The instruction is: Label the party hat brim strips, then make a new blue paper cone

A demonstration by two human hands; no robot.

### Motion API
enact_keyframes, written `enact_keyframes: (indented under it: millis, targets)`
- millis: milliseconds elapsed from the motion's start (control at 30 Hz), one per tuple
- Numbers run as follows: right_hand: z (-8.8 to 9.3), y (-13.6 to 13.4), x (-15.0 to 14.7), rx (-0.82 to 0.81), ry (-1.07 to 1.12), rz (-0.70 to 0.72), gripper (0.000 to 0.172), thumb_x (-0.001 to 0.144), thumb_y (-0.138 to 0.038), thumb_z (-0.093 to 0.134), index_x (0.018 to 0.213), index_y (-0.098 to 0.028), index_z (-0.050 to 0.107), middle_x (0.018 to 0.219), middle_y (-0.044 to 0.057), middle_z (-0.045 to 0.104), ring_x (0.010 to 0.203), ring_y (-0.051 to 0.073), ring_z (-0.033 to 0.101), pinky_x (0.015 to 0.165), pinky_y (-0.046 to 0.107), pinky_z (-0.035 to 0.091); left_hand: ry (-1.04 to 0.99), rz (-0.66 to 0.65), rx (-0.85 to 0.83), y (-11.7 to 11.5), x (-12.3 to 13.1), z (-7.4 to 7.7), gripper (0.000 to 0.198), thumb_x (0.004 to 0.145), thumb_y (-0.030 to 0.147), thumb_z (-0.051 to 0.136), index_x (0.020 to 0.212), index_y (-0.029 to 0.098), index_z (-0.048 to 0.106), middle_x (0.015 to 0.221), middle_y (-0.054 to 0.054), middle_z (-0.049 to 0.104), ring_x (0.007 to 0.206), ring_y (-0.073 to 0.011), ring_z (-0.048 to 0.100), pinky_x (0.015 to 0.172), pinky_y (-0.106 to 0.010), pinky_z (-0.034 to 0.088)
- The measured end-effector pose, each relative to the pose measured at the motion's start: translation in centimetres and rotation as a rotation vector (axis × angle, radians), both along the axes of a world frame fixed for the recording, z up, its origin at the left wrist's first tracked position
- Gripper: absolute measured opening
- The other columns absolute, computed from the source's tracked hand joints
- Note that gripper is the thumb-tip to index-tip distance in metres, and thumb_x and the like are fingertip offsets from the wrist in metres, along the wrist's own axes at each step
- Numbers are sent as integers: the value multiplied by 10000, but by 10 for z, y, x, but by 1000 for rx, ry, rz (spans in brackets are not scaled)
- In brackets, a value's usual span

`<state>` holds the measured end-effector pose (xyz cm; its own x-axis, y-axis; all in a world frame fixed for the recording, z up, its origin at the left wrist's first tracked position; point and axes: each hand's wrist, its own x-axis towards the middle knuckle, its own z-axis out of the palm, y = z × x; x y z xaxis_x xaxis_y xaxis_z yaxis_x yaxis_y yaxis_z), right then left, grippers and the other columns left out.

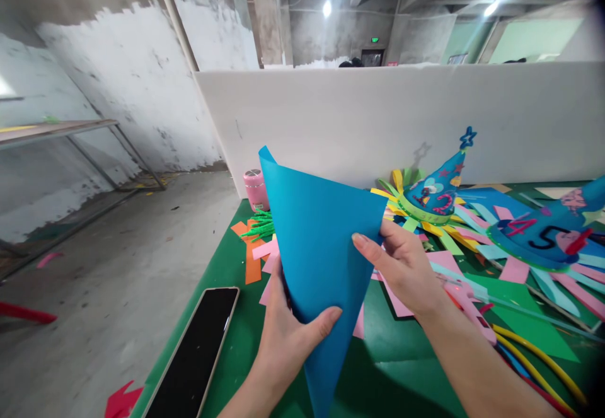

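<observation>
A blue sheet of paper point(326, 229), rolled into a cone with its narrow tip pointing down, is held up in front of me. My left hand point(295, 330) grips its lower left side, thumb across the front and fingers behind. At the upper right edge, my right hand point(397, 260) pinches the paper, thumb in front and the other fingers partly hidden behind. The wide end of the cone faces up, and its upper left corner curls over. Pink paper strips point(397, 295) lie on the table behind it.
A phone point(193, 355) lies on the green table point(378, 367) at left. Behind are a pink jar point(255, 188), green pipe cleaners point(259, 226) and orange strips point(253, 260). Two decorated cone hats point(435, 188) with paper fringes stand right, near a pink glue gun point(470, 307). A white partition point(331, 121) borders the back.
</observation>
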<state>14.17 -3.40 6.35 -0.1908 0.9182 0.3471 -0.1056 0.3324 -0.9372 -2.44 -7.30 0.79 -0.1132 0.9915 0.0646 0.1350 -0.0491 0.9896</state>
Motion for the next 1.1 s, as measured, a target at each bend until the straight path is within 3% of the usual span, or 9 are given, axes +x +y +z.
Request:
enact_keyframes:
  millis: [233,400,533,767,1100]
  targets:
    - [1,-1,-1,-3,-9,27,291,832,-285,505,1118,-236,529,1120,49,590,1071,210,513,898,388,435,-83,-72,-50,-3,-1,6,918,586,340,724,1311,237,170,1306,-140,385,1143,-329,431,896,-486,416]
    - [1,-1,-1,17,-59,32,302,840,-289,484,1136,-240,521,1102,49,594,1085,213,492,898,382,420,-155,-58,-60,-4,2,8,888,569,347,731,1287,218,226,1268,-149,426,1099,-337,471,859,-487,446]
    - [1,-2,1,15,-83,21,265,847,-291,465,1098,-246,541,1113,36,578,1010,198,523,853,349,428,-169,-47,-46,-4,4,8,886,561,371,727,1278,207,233,1221,-151,465,1065,-334,498,828,-484,467]
    - [2,-1,-4,42,-124,-83,186,811,-345,515,918,-209,583,879,36,610,783,168,539,697,297,450,-144,-32,-50,-5,4,7,865,557,379,727,1263,203,260,1187,-150,488,1063,-342,497,830,-493,459]
    - [-2,0,-1,74,-177,-80,161,847,-330,456,855,-225,577,838,16,583,759,161,535,681,284,446,-119,-17,-97,-6,2,6,864,568,404,716,1270,214,249,1189,-146,489,1072,-345,490,834,-513,451]
